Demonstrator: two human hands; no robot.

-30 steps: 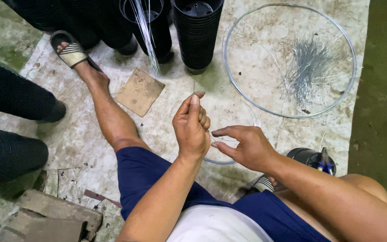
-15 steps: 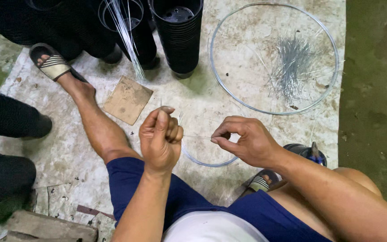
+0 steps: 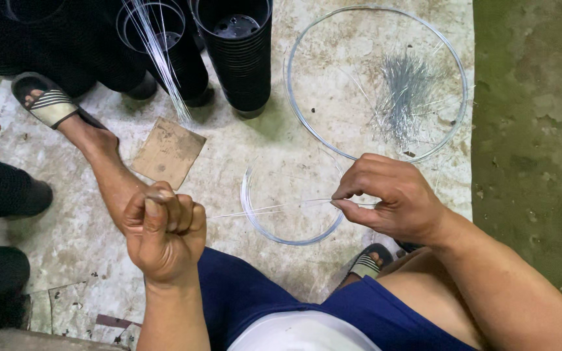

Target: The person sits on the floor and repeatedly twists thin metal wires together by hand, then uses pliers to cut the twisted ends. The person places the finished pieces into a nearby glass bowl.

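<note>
1. Grip, right hand [image 3: 395, 198]: thumb and forefinger pinched on the right end of a thin wire strand [image 3: 274, 207].
2. Grip, left hand [image 3: 164, 231]: clenched into a fist around the strand's left end, thumb on top.
3. Wire strand: stretched taut between the two hands, long axis running left to right, nearly level, above the knees and the concrete floor [image 3: 281, 140]. Both hands are on it, one at each end.
4. Small wire ring [image 3: 274, 235]: lies on the floor directly beneath the strand, nearer the right hand.
5. Large wire hoop [image 3: 297, 107]: flat on the floor beyond, enclosing a heap of cut wire pieces [image 3: 404, 91].
6. Stacked black pots [image 3: 235, 55]: upright at the far edge; one holds a bundle of long wires [image 3: 160, 58].
7. Cardboard scrap [image 3: 167, 153]: beside the left shin.
</note>
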